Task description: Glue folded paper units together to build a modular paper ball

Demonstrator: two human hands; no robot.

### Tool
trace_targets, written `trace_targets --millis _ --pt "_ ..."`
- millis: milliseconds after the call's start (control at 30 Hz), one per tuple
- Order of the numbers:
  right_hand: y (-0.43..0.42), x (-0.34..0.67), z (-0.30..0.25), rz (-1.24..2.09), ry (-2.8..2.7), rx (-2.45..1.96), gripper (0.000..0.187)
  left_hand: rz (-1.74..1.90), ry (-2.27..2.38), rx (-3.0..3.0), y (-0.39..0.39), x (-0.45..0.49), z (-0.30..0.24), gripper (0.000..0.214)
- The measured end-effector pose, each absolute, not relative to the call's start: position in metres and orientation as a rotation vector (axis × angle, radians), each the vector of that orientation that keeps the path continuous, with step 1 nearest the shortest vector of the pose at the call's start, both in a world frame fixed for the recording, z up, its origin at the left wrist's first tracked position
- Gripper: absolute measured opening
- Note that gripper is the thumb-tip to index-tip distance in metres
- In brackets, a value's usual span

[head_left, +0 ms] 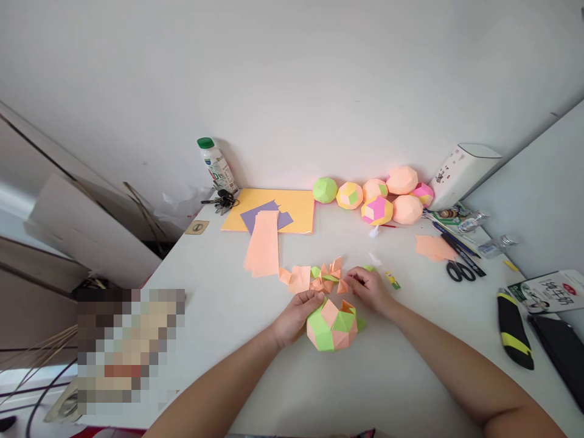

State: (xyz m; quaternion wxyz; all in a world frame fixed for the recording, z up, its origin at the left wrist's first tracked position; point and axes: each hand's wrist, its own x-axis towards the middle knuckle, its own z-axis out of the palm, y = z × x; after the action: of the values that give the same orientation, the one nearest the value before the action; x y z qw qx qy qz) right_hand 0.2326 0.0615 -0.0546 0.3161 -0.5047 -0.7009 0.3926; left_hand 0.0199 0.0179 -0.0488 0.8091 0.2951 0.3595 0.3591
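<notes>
A partly built paper ball (332,331) of green and peach folded pieces, its top still open, sits in the grip of my left hand (296,313). The thumb lies on its upper rim and the fingers run along its left side. My right hand (370,289) is above and to the right of the ball, its fingertips pinched at the edge of a pile of folded paper pieces (323,281), peach and green. Whether a piece is between those fingertips is too small to make out. Left of the pile lies a peach square (300,278).
Peach paper strips (265,246) and purple paper (249,220) lie on a yellow sheet stack (296,210). Finished paper balls (401,180) line the wall. Scissors (460,271), a black-yellow cutter (513,328) and a black case (559,356) are at right; a bottle (219,167) and keys (223,199) at left.
</notes>
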Motion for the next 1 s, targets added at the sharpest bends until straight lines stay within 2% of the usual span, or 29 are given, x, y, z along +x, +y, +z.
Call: trace_targets --millis 167,1000 --pt "0.0601 0.2318 -0.0514 0.993 -1.872 -1.349 0.028 0.766 0.772 0.627 0.0184 0.0197 -0.0486 0.035" --pt "0.0609 0.2326 -0.0553 0.998 -1.876 -1.351 0.021 0.76 0.757 0.636 0.0174 0.0193 -0.0512 0.034"
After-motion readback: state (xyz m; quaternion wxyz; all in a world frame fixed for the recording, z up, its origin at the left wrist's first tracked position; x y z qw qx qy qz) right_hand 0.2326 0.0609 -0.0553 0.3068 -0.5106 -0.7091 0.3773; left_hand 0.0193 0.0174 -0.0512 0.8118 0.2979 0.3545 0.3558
